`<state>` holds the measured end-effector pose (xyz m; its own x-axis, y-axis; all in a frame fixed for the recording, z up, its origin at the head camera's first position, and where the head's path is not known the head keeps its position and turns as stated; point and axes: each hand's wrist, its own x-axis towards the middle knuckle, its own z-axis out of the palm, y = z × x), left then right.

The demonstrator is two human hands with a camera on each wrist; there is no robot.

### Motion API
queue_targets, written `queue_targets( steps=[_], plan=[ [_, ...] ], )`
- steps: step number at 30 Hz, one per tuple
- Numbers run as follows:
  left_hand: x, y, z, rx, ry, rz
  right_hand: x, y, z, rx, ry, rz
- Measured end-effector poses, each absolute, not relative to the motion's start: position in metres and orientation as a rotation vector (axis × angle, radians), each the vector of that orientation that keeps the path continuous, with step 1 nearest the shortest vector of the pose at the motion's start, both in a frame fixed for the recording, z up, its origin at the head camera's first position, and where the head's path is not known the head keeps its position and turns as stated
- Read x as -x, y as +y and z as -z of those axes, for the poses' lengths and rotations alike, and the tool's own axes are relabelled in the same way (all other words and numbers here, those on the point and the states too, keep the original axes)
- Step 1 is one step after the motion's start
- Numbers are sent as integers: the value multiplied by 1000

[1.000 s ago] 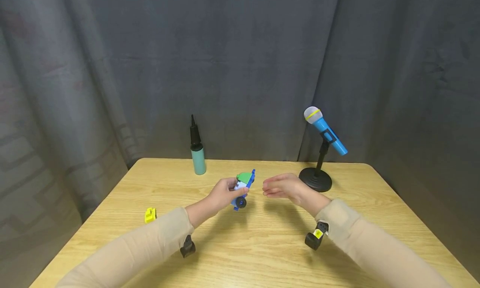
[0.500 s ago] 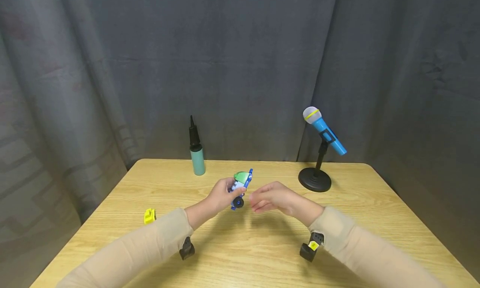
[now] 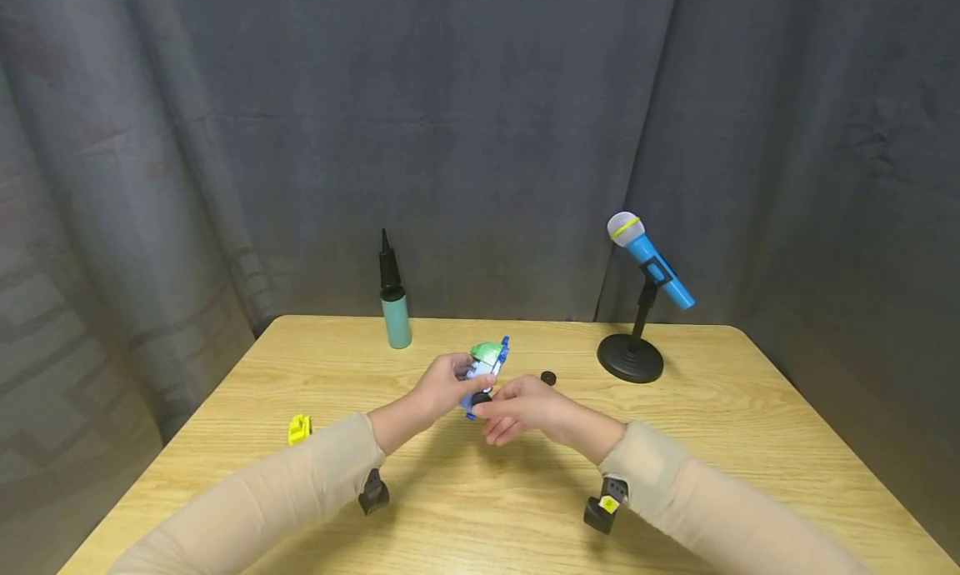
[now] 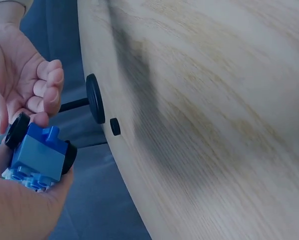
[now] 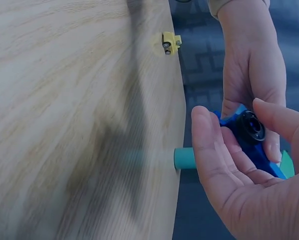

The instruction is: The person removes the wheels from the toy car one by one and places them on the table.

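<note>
My left hand (image 3: 446,383) grips a blue building-block toy car (image 3: 485,367) with a green top, thumb across its near side, held over the middle of the table. The left wrist view shows the car's blue underside (image 4: 39,157) and black wheels on two sides. My right hand (image 3: 532,408) meets it from the right, thumb and fingers about one black wheel (image 5: 251,126) at the car's lower end. The other right fingers are loosely bent below the wheel. A loose black tire (image 3: 548,377) lies on the table just beyond the right hand.
A small yellow toy vehicle (image 3: 299,430) sits on the left by my left forearm. At the back stands a teal pump (image 3: 397,321) with a black tapered nozzle. A blue toy microphone (image 3: 652,262) on a black round-based stand (image 3: 630,358) is at the back right.
My right hand has moved left and toward me, from beside the car to its lower wheel. The loose tire has come into sight behind it. The left hand stays nearly still.
</note>
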<state>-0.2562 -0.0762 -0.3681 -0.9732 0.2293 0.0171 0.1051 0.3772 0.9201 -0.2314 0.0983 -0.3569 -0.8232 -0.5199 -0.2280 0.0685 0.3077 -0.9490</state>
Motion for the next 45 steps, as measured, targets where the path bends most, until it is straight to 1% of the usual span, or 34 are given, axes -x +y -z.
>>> queue_targets(
  steps=[8,20,28,42,45],
  plan=[
    [255,-77,370,-226,2466,-1699,231,93,362,427,2091,1530],
    [256,-78,372,-142,2495,-1690,230,89,372,670,2277,1518],
    [252,-77,371,-204,2481,-1705,227,87,372,801,2416,1459],
    [247,-73,376,-329,2513,-1690,220,90,372,868,2500,1387],
    [249,-72,376,-318,2539,-1665,220,90,370,941,2550,1332]
  ],
)
